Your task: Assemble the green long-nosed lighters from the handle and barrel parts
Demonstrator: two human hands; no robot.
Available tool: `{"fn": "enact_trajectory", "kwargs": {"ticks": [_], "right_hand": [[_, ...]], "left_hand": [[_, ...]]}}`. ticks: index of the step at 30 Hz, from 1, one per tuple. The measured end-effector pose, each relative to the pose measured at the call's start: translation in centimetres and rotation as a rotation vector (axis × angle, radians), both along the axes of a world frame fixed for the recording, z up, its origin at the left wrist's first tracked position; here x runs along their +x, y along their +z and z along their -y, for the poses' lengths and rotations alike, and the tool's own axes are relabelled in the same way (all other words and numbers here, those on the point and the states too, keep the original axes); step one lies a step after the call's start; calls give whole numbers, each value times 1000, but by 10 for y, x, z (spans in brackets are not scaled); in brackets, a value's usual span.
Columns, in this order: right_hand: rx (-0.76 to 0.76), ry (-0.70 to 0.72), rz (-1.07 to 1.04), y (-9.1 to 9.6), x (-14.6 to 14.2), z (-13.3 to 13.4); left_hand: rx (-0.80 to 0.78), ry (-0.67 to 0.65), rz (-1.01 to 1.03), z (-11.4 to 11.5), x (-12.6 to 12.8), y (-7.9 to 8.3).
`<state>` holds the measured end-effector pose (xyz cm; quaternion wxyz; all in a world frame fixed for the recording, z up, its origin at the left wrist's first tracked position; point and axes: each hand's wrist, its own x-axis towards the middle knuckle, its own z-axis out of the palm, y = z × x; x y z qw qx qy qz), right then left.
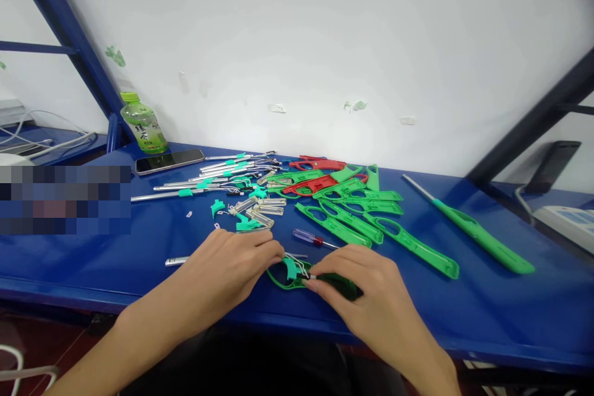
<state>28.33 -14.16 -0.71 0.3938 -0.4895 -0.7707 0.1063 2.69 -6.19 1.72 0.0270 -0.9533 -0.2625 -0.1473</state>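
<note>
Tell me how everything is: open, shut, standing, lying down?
Front green shell: open, parts over it.
Bottle: standing, cap on.
Phone beside the bottle: lying flat, screen dark.
Purple-handled screwdriver: lying down.
Green lighter at right: assembled, lying down.
Red shells: lying loose.
Clear plastic pieces: heaped.
Metal rods: lying down.

We count two hands [245,257], one screwdriver [315,239], at least six green shells [414,247], one bottle [145,128] at ten o'clock and one long lighter [477,229] at three.
</note>
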Motion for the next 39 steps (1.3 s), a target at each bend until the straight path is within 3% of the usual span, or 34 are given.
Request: {"fn": "enact_trajectory", "kwargs": {"ticks": [14, 24, 29, 39], "right_hand": [[-22, 33, 107, 6, -2, 7], [33, 79, 207, 7, -2, 9], [42, 84, 209, 7, -3, 8], [6, 48, 133, 6, -2, 7]], "left_hand": [[7, 46, -105, 13, 4, 2], [120, -11, -136, 39, 12, 6], [136, 54, -137, 49, 20, 5], [154, 37, -171, 45, 16, 3]]}}
